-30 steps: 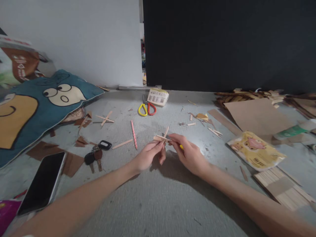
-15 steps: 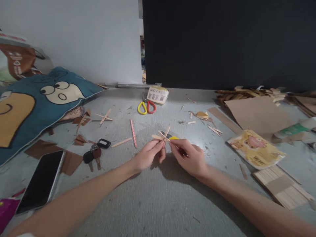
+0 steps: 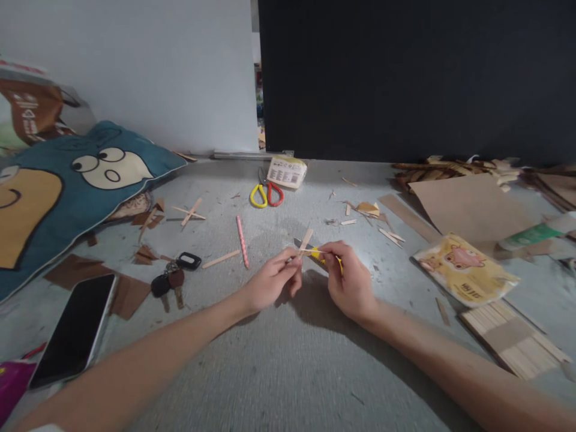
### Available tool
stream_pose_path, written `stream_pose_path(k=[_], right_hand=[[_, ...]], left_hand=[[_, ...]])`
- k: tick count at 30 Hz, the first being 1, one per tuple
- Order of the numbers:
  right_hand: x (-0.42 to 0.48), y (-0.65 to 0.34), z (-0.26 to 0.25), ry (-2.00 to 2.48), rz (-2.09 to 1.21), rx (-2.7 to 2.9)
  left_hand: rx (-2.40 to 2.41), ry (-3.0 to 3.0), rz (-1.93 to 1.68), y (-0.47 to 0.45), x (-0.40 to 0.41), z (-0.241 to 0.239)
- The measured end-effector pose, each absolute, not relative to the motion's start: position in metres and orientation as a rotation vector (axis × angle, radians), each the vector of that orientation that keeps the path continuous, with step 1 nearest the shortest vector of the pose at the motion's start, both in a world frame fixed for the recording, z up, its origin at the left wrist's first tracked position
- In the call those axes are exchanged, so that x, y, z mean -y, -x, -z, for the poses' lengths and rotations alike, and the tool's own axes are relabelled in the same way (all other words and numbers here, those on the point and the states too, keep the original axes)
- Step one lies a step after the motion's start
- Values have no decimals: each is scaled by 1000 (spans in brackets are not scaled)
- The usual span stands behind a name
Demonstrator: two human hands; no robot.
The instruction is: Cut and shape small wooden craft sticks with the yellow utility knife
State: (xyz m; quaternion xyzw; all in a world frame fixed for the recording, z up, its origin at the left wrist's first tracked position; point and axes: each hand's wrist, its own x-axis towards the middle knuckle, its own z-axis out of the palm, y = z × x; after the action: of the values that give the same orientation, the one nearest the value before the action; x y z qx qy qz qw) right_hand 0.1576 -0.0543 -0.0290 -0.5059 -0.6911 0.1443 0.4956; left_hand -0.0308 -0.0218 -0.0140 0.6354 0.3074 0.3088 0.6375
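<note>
left hand point(image 3: 275, 279): holds stick point(image 3: 306, 238) | right hand point(image 3: 351, 279): pinches strip point(image 3: 314, 251)

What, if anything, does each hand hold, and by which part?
The left hand holds a flat wooden stick near its lower visible end; the right hand pinches a thin stick by its right end.

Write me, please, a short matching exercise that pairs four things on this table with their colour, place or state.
Things:
1. Scissors
2. Thin pale stick
3. Phone
4. Pillow

Descriptions:
A. Blue, with cartoon eyes
B. Lying flat, its screen dark
C. One handle loop yellow, the other red
D. Pinched in the fingers of the right hand

Right pairs: 1-C, 2-D, 3-B, 4-A.
</note>
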Motion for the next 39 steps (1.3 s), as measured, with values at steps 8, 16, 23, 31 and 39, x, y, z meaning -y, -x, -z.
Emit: stream_pose_path(k=[8, 16, 23, 31, 39], right_hand=[[42, -167, 26, 1083, -563, 1848], [46, -161, 23, 1092, -825, 1674], [49, -158, 22, 859, -808, 1590], [57, -154, 20, 765, -854, 1499], [56, -150, 18, 771, -976, 1418]], left_hand=[[-646, -1416, -665, 35, 23, 16], [-603, -1360, -701, 34, 25, 12], [-568, -1386, -732, 28, 36, 3], [-572, -1400, -739, 25, 47, -7], [-537, -1352, -754, 22, 49, -7]])
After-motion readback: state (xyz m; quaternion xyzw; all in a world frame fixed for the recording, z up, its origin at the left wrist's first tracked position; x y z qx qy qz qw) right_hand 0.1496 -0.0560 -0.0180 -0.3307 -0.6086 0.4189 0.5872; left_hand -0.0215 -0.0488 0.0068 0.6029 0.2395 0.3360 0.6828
